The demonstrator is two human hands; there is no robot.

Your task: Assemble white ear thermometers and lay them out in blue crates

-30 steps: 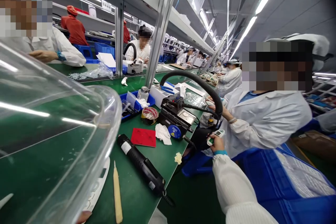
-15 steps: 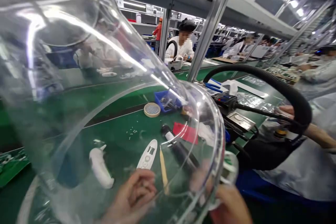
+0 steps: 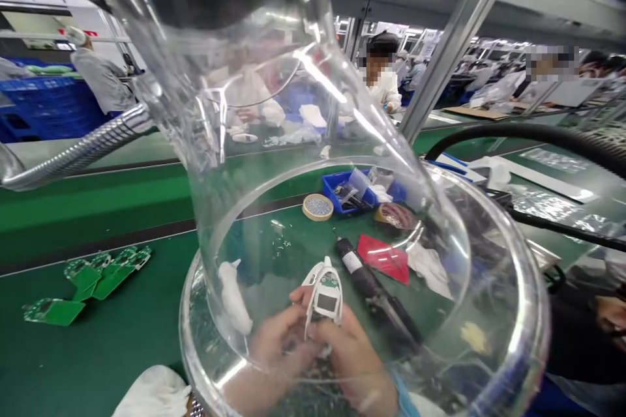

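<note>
Where half a sec ago the two hands were apart, L hand at a white shell lying on the bench and R hand off by the hood's edge w/ a white-and-green part, both are now together, fingers closed round the white casing (image 3: pixel 327 303). It's up in front of the wearer, above the green bench (image 3: pixel 161 332), seen thru the clear plastic hood (image 3: pixel 531 319). View has also swung left, so more green circuit boards (image 3: pixel 105 277) show on that side.

Casing's narrow tip points away from the wearer; long axis runs nearly straight up the view, dark window facing back. A second white edge shows on its left (looks like the shell), and a bit of green board shows above the window.

Left hand (image 3: pixel 278 345) grips from the left, right hand (image 3: pixel 357 348) from the right, thumb over the near end. That lower end is hidden by fingers; hood glare and blur make it hard to tell which hand has which piece.

Just right: black electric screwdriver (image 3: pixel 376 300), then red pad (image 3: pixel 384 258). Beyond: round dish (image 3: pixel 317 206), blue tray (image 3: pixel 337 208). Co-worker at far R is cut off by the frame.
</note>
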